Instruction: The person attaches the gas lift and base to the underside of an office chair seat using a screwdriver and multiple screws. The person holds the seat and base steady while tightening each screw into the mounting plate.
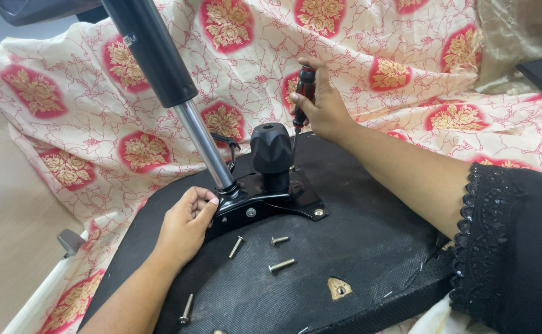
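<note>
Screwdriver — red-black handle, upright — gripped by right hand; left hand curled against black plate.

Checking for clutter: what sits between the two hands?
In the head view, the black knob on the metal plate stands between left hand and right hand.

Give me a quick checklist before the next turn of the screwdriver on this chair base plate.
1. Right hand grips the screwdriver: ok.
2. Screwdriver tip seated in a screw head: cannot tell, hidden behind the black knob.
3. Left hand steadies the metal plate at the gas cylinder: ok.
4. Loose bolts lie on the seat underside, within sight: ok.
5. Plate corner bolt in place: ok.
</note>
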